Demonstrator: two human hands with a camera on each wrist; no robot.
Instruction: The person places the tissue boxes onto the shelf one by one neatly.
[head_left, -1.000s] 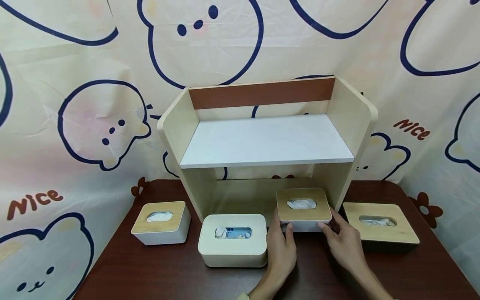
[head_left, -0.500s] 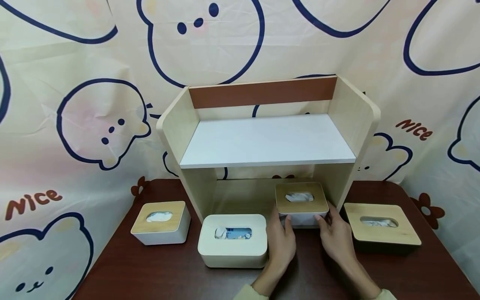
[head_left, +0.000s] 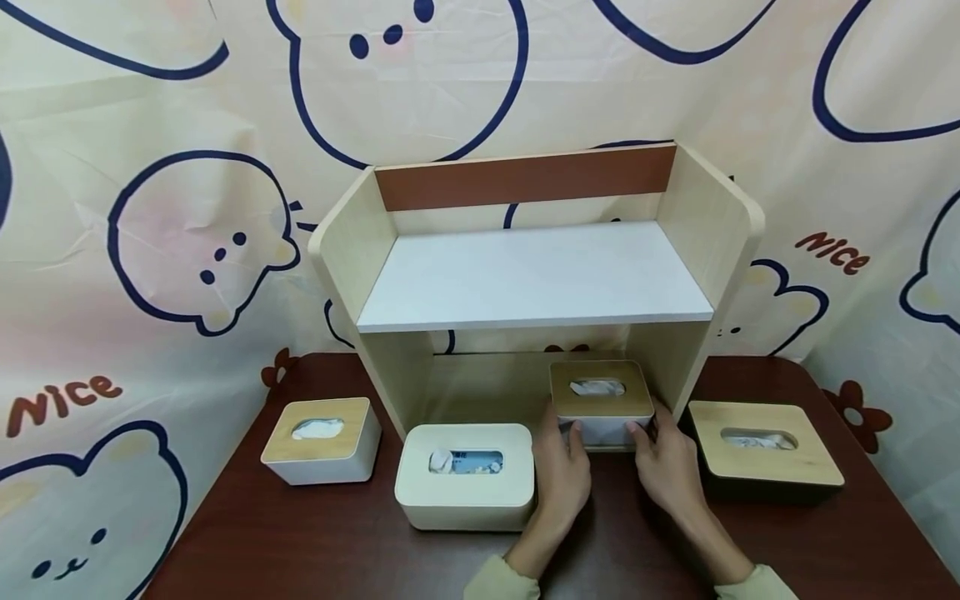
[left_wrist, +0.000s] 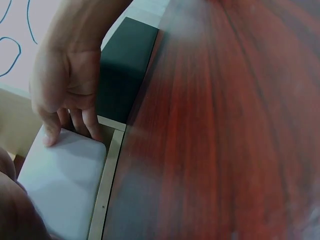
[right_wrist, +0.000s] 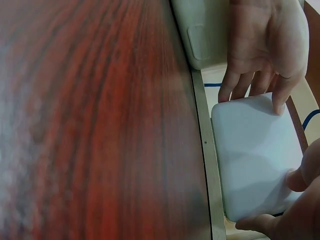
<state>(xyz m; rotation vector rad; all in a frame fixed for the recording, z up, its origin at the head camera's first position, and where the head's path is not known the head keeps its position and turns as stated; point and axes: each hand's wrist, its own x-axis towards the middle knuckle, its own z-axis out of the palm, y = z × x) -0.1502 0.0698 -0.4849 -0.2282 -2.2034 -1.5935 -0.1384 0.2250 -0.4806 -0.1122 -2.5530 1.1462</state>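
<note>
A white tissue box with a wood-coloured lid stands at the front right of the shelf unit's lower compartment, tissue showing in its oval slot. My left hand grips its left side, thumb on the front face. On the opposite side my right hand holds it the same way. In the left wrist view the white front face of the tissue box shows, with my right hand beyond it. In the right wrist view my left hand has its fingers along the far side.
The shelf unit has a white middle board. Just left of my left hand sits a cream tissue box. A smaller wood-topped tissue box lies farther left, and a dark wood-topped one right of the unit. All stand on a dark red-brown table.
Both hands have pushed the white tissue box a little backward, deeper into the lower compartment. The other tissue boxes stay put; the head view has tilted slightly.
</note>
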